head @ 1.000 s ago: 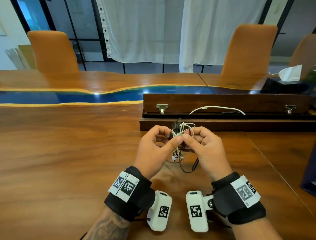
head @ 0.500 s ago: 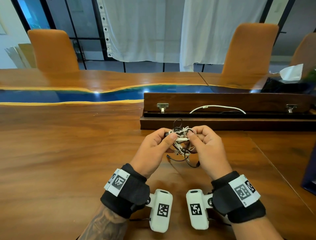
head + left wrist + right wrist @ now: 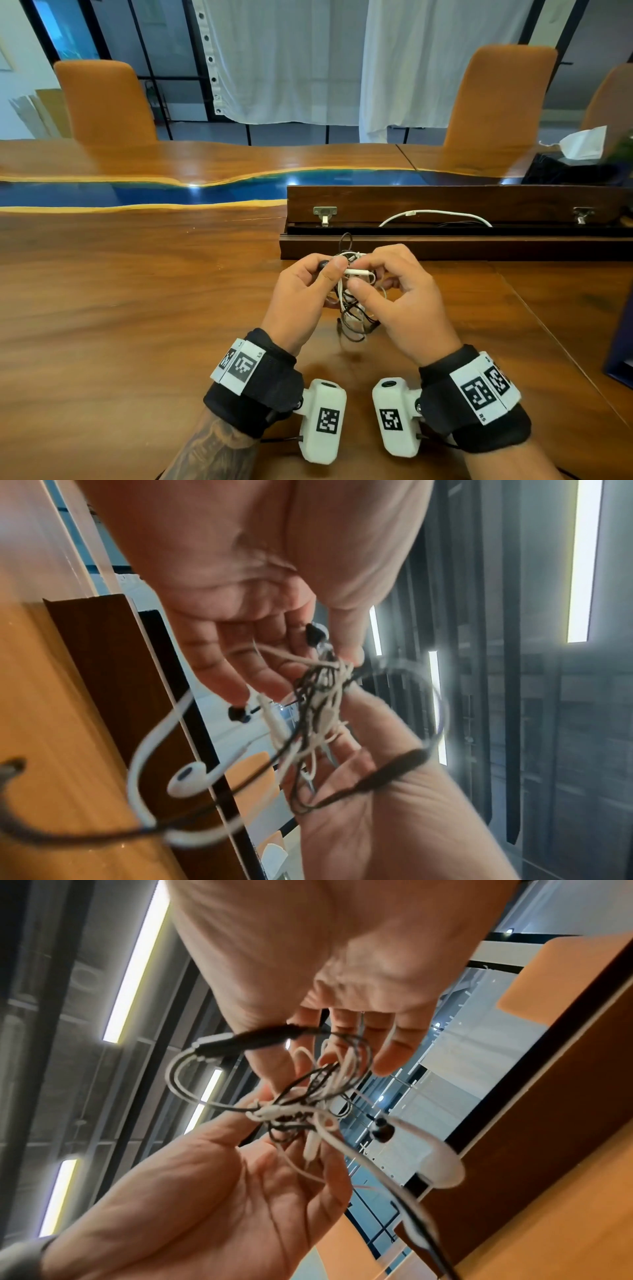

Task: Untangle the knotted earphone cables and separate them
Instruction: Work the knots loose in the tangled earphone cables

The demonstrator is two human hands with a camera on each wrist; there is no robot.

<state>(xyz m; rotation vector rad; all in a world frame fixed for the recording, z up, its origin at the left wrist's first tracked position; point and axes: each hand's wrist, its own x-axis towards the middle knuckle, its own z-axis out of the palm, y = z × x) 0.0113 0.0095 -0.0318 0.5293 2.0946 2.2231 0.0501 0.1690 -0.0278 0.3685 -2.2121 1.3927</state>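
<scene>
A knot of white and black earphone cables (image 3: 352,308) hangs between both hands just above the wooden table (image 3: 137,325). My left hand (image 3: 330,267) pinches a black earbud (image 3: 315,634) at the top of the knot (image 3: 322,696). My right hand (image 3: 356,274) pinches a white inline piece (image 3: 358,272) of the tangle (image 3: 308,1096). A white earbud (image 3: 192,780), a second black earbud (image 3: 238,712) and a black plug (image 3: 253,1042) dangle loose. Cable loops droop to the table below the hands.
A long dark wooden box (image 3: 445,246) lies open just behind the hands, with a white cable (image 3: 435,214) in it. Orange chairs (image 3: 106,102) stand across the table. A tissue box (image 3: 579,144) sits far right, and a dark blue object (image 3: 620,342) at the right edge.
The fingertips, first pressed together on the knot, have drawn slightly apart. The left hand now pinches a black earbud and a white piece shows between the hands. The hanging loops have shifted.
</scene>
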